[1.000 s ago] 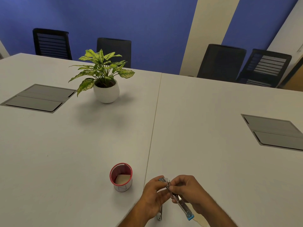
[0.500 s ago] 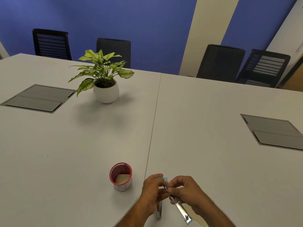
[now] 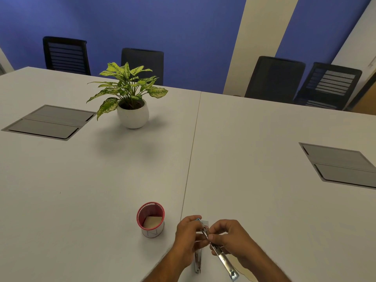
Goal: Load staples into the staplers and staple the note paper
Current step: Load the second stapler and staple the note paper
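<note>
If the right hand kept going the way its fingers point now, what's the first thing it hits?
The right hand points left, fingers pinching the open stapler. Straight on, it would likely meet the left hand first, gripping the same stapler close by. Depth is unclear.

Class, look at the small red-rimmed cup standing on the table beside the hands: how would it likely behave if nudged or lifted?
The red-rimmed cup looks small and thin-walled, so probably light. It stands upright with only a pale pad inside, so a push near the rim might tip it. Being round, it would likely roll once on its side.
</note>
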